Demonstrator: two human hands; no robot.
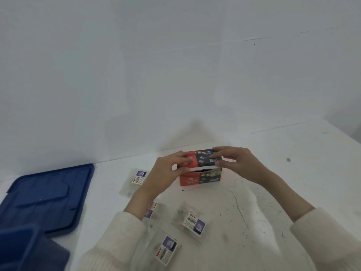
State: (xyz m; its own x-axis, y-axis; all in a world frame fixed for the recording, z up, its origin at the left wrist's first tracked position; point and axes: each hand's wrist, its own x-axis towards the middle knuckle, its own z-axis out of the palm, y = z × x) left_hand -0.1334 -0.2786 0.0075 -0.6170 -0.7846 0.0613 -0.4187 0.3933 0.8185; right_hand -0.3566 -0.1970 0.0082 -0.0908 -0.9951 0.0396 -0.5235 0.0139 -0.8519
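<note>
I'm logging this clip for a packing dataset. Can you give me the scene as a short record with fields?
surface: scuffed white table
work item: LED lights box, top flap slightly ajar
left hand: grips the flap's left end
right hand: pinches the flap's right end
nearby: four clear labelled packets lying on the table
far left: blue lid, with a blue bin nearer

Carton of LED lights (201, 178): quantity one.
Clear labelled packets: quantity four. From the carton, packet one (134, 179) lies at 9 o'clock, packet two (153, 209) at 8 o'clock, packet three (193, 223) at 6 o'clock and packet four (167, 249) at 7 o'clock.
Blue lid (48, 194): quantity one, 9 o'clock.
Blue bin (17, 245): quantity one, 8 o'clock.
</note>
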